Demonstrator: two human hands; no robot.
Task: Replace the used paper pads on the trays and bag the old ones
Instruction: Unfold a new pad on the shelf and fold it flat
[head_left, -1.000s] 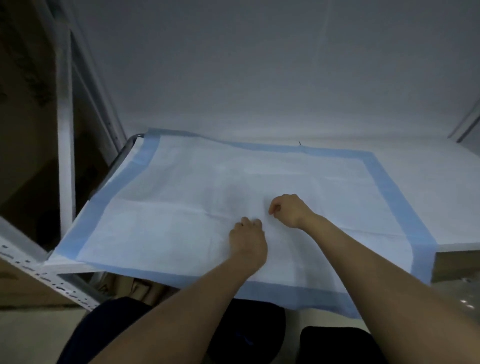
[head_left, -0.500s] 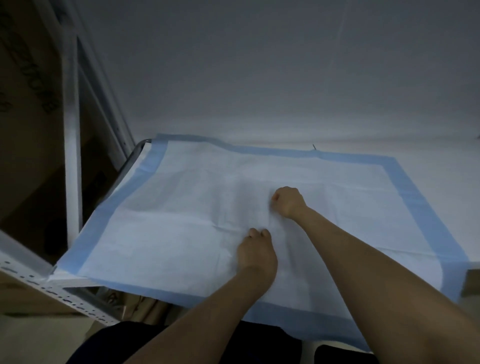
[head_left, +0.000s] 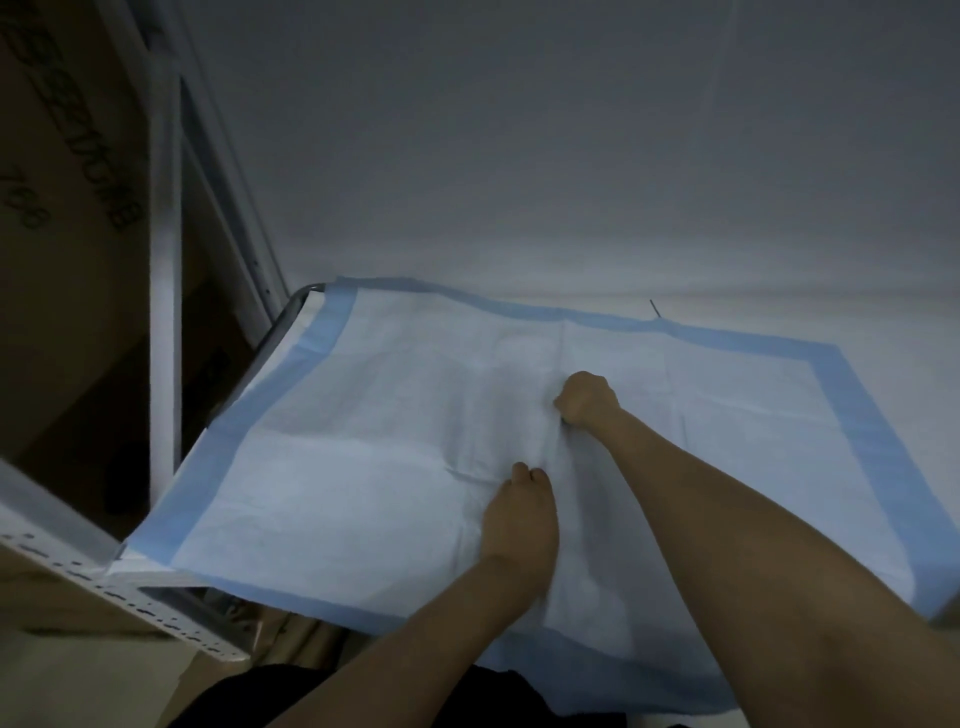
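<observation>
Your right hand (head_left: 587, 400) is balled into a fist out in the middle of the pad (head_left: 337, 467), and it's got a little pucker of the paper pinched up under it. Your left hand (head_left: 519, 514) sits just nearer you, fingers curled down with the tips on the paper. Honestly can't tell if it's got hold of any or is just pressing. There's a raised wrinkle running between the two. The pad itself is white with a light blue border all the way round and fold creases crossing it. It's spread flat over the tray (head_left: 291, 309), whose grey rim only peeks out at the far left corner. The pad's near edge droops over the front toward you, and its right part lies on a white shelf (head_left: 909, 353). Off to the left there's a white rack upright (head_left: 165, 312) and a cardboard box (head_left: 62, 156) with dark print on it.
</observation>
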